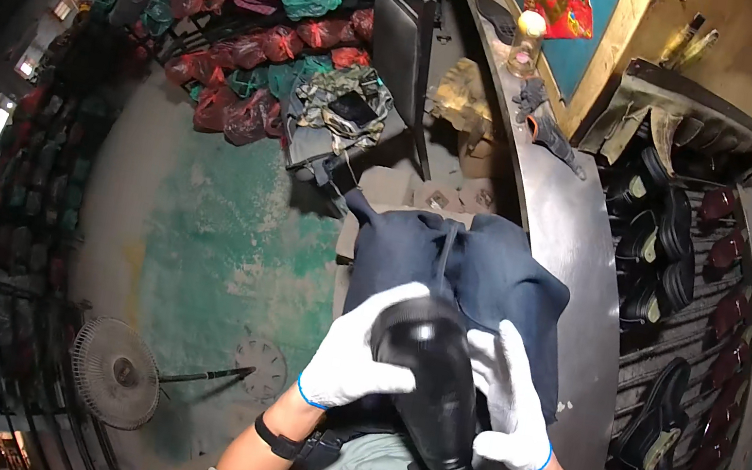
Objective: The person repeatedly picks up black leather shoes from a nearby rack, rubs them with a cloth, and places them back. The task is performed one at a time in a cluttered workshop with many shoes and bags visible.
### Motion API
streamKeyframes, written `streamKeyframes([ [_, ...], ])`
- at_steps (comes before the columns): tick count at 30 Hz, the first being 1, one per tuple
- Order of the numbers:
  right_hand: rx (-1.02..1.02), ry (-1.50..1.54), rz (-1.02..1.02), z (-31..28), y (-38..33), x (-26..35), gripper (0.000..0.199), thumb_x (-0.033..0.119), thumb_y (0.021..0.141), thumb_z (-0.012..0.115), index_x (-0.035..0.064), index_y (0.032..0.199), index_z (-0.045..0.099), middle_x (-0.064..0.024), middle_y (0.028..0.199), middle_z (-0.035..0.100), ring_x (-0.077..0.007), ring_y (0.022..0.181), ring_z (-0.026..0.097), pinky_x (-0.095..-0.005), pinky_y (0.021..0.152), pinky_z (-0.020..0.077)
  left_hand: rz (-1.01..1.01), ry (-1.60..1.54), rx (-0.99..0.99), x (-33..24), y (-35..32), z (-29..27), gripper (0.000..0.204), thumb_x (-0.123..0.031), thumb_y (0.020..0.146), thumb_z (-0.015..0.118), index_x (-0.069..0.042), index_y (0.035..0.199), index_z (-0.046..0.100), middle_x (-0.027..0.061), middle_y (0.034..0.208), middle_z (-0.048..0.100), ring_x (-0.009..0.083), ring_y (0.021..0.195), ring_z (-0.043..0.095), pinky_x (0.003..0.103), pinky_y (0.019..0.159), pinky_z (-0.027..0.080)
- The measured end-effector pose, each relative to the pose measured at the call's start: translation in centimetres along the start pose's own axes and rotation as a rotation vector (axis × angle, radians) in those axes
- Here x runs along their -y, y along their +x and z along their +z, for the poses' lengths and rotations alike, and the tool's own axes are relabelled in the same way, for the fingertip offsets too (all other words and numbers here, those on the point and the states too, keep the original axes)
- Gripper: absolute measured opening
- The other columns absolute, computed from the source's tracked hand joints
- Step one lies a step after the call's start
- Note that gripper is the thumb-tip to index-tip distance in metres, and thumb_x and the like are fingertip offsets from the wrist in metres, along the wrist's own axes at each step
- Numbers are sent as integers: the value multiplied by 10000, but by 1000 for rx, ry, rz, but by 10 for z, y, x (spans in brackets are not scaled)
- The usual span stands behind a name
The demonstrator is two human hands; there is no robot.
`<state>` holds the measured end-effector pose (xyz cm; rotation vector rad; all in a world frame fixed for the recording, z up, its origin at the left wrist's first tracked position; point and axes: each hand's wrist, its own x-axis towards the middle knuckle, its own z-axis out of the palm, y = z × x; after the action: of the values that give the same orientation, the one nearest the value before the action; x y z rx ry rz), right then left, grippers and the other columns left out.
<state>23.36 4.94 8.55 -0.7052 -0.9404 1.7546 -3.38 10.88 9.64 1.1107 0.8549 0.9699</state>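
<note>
Above my lap, a glossy black leather shoe [443, 383] lies lengthwise, its broad rounded end away from me and its narrower end near my body. My left hand [355, 358], in a white glove with a blue cuff edge, closes round its left side, the thumb pressed across the top. On the other side, my right hand [511, 406], gloved alike, has its fingers and thumb spread beside the shoe. Whether its fingertips touch the leather is hard to see. Dark blue trousers [403, 249] cover my legs underneath.
A metal-topped bench [563, 206] runs along my right, bearing a glass jar [526, 47] and a dark tool [553, 143]. Beyond it, a rack holds black shoes [657, 417] and dark red ones [725, 389]. At left stands a fan [118, 373]. Bagged bundles [259, 44] are piled ahead.
</note>
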Motion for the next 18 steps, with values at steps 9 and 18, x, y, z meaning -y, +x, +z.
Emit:
streamKeyframes([
  [9, 318, -842, -315, 8, 10, -34, 1450, 698, 752, 938, -68, 1742, 208, -395, 1792, 170, -565, 1677, 184, -593, 1355, 245, -74, -14, -130, 2, -6, -21, 1130, -198, 728, 1037, 45, 1659, 445, 218, 1608, 611, 276, 1445, 620, 443, 1240, 487],
  [18, 102, 185, 213, -20, -10, -19, 1395, 243, 749, 1009, 8, 1796, 117, -165, 1802, 347, -277, 1643, 387, -445, 1361, 293, -125, -332, -50, 18, 59, 0, 540, -386, 1213, 469, 8, 1572, 558, 130, 1493, 688, 257, 1392, 631, 389, 1248, 442],
])
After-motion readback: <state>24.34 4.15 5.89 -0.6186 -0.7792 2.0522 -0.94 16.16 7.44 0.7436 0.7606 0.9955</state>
